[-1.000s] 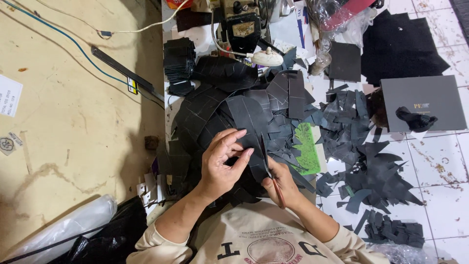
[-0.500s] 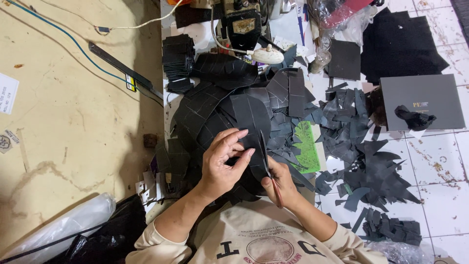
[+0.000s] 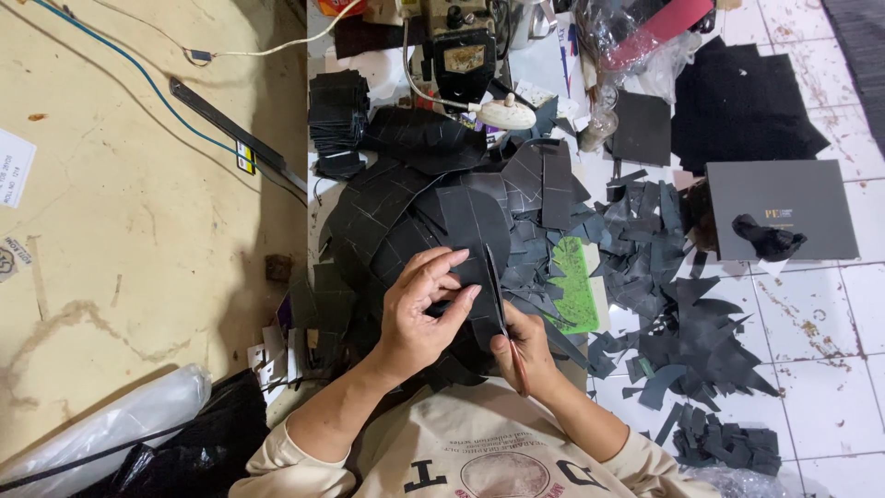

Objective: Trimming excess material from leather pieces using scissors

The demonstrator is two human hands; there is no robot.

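Right hand [image 3: 524, 350] sits nearest the body, fingers closed round the reddish handle of a thin cutting tool [image 3: 502, 309]. Left hand [image 3: 426, 309] is just beside it — fingers curled, tips pressing and pinching a dark leather piece [image 3: 470, 235] on top of the pile.

Risk, as a judgement: the left fingertips lie very close to the tool's edge; a slip of the blade or a shift of the loosely stacked pile could nick them or spoil the cut.

Tool's long axis runs near-to-far, tip pointing away from the body, leaning slightly left.

Farther out — black offcuts [image 3: 682, 304] spread on the white tiled floor [image 3: 830, 314], a green cutting pad [image 3: 576, 286], a grey box [image 3: 784, 207], then a machine [image 3: 458, 41].
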